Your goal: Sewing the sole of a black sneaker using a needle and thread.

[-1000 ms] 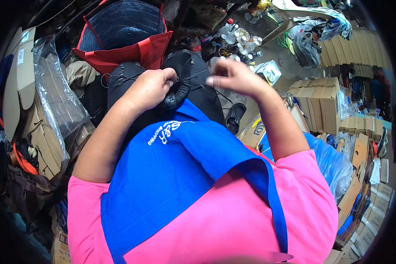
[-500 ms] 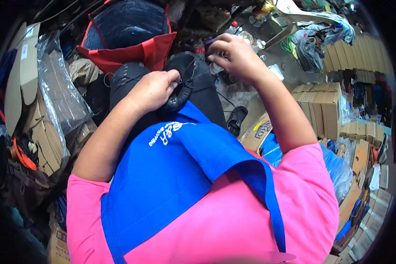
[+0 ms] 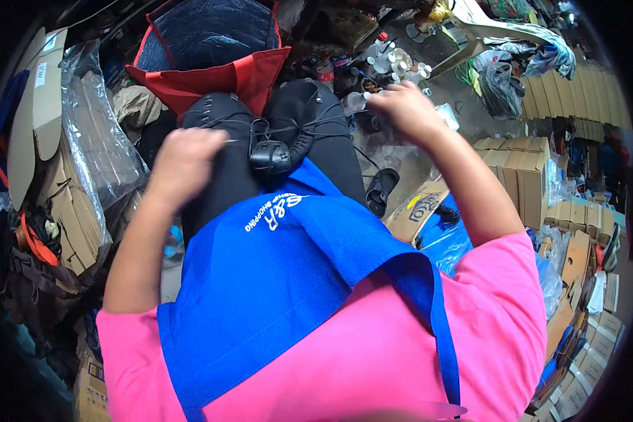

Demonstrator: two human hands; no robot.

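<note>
A black shoe (image 3: 271, 156) with loose dark cords lies across my lap, on my black-trousered thighs. To its left, my left hand (image 3: 188, 160) is raised, apart from the shoe and blurred by motion. Its fingers are closed, and the tip of a thin, shiny tool (image 3: 228, 141) sticks out toward the shoe. My right hand (image 3: 409, 111) is up beyond my right knee, also smeared, with fingers drawn together. Whatever it pinches is too small or blurred to make out. Thin dark cord (image 3: 330, 133) trails from the shoe toward the right.
An open red bag (image 3: 250, 81) with silvery lining stands beyond my knees. Several bottles (image 3: 381, 56) are on the floor at far right. A dark sandal (image 3: 382, 188) lies beside my right leg. Cardboard boxes (image 3: 524, 172) line the right, and plastic-wrapped cardboard (image 3: 98, 133) leans at left.
My left hand has let go of the shoe and moved left, with the thin tool now showing. My right hand has shifted right and slightly down. More of the shoe and cords is uncovered.
</note>
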